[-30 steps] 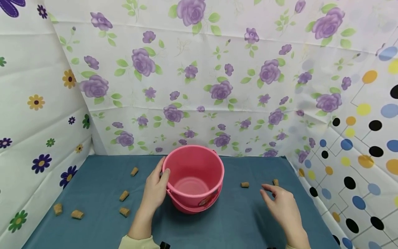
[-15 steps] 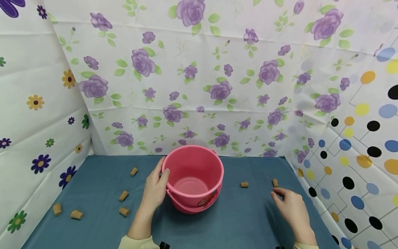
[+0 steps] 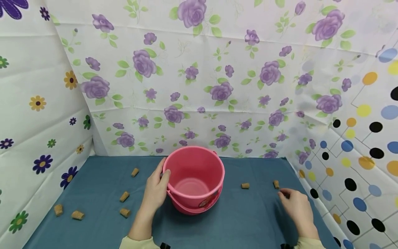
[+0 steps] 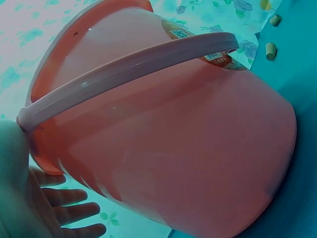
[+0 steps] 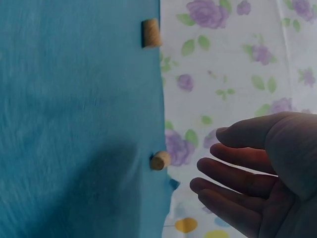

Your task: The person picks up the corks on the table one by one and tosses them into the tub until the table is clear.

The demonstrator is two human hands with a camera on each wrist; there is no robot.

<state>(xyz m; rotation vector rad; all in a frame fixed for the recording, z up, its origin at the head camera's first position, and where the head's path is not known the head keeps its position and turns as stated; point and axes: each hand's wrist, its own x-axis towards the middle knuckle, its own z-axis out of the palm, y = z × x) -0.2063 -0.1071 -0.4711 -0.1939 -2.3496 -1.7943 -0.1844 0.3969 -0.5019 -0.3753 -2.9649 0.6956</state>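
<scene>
A pink bucket [image 3: 192, 173] stands on the blue cloth, its mouth tipped toward me and its handle hanging down in front. My left hand [image 3: 157, 188] holds its left rim, thumb over the edge and fingers along the outside. The left wrist view shows those fingers [image 4: 74, 213] beside the bucket wall [image 4: 183, 144]. My right hand [image 3: 296, 207] hovers just in front of a cork [image 3: 276, 184], fingers loosely bent and holding nothing. In the right wrist view this cork [image 5: 160, 160] lies apart from the fingertips. Another cork [image 3: 245, 186] lies between bucket and right hand.
Several more corks lie left of the bucket, among them a far one [image 3: 134, 172], a near one [image 3: 125, 212] and one by the left edge [image 3: 58, 210]. Flowered sheets [image 3: 199, 86] wall off the back and left; a dotted sheet [image 3: 357, 166] bounds the right.
My right hand has moved to the right, from beside the middle cork to just in front of the rightmost one. The left hand and the bucket have stayed put.
</scene>
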